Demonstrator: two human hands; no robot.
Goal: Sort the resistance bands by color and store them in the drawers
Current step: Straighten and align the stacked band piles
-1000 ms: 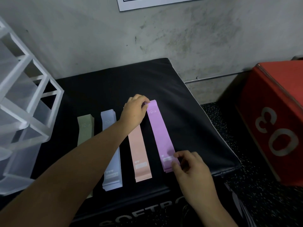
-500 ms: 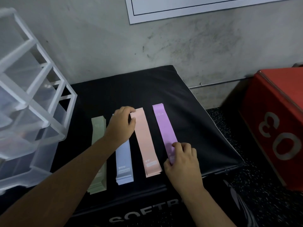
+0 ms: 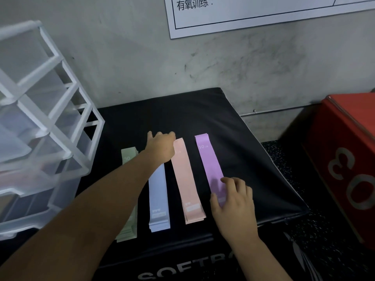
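Four stacks of flat resistance bands lie side by side on a black padded box (image 3: pixel 182 114): green (image 3: pixel 127 157), blue (image 3: pixel 158 199), peach (image 3: pixel 185 179) and purple (image 3: pixel 210 161). My left hand (image 3: pixel 161 146) lies over the far end of the blue stack, its fingers pointing away from me, next to the peach stack's top edge. My right hand (image 3: pixel 233 201) rests with spread fingers on the near end of the purple stack. Neither hand lifts a band. The white plastic drawer unit (image 3: pixel 46 126) stands at the left on the box.
A red box (image 3: pixel 349 159) with white numerals stands on the speckled floor at the right. A grey wall with a white printed sheet (image 3: pixel 263 11) rises behind the black box. The box's front and right edges drop to the floor.
My left hand has moved left from the purple stack's far end, past the peach one, to the blue stack's far end. My right hand stayed on the purple stack's near end. The view tilted up.
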